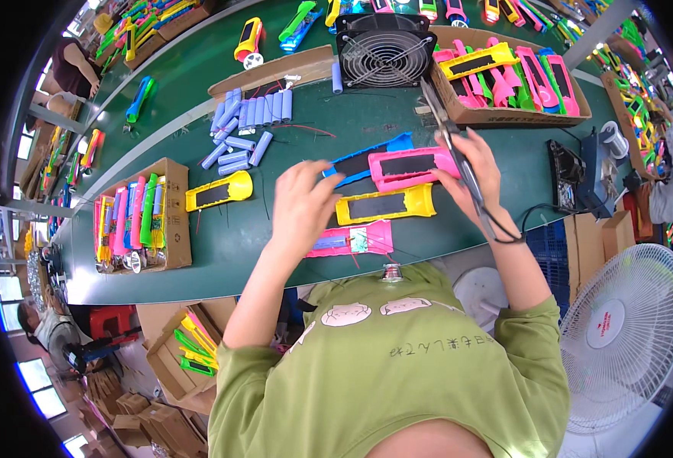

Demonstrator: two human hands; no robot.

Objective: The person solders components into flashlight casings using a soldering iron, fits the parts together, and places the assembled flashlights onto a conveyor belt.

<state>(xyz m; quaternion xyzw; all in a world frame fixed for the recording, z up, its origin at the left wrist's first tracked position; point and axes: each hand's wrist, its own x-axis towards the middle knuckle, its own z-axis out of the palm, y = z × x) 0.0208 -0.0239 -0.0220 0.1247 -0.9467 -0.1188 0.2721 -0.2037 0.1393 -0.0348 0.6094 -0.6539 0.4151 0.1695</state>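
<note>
Presently my right hand (486,162) holds an iron (470,180) and the pink shell (414,166); my left hand (303,203) (fingers parted) is left of that shell.

Bright light, curved fisheye edges, black rim
Windows (47,402) at far left burn white; glare pales the green table (225,263) at its left end; the left hand (303,204) looks slightly blurred.

Left hand (304,202): fingers blurred; contact with the bright-blue, trough-shaped plastic shell (355,164) cannot be told.
Blue shell: partly covered by the pink, trough-shaped plastic shell (411,167).
Right hand (484,166): partly hidden behind the slender black-and-metal tool (470,177).
Multicoloured plastic pieces (428,9): cut off by the upper edge.
Olive-green printed shirt (390,374): cut off below.
</note>
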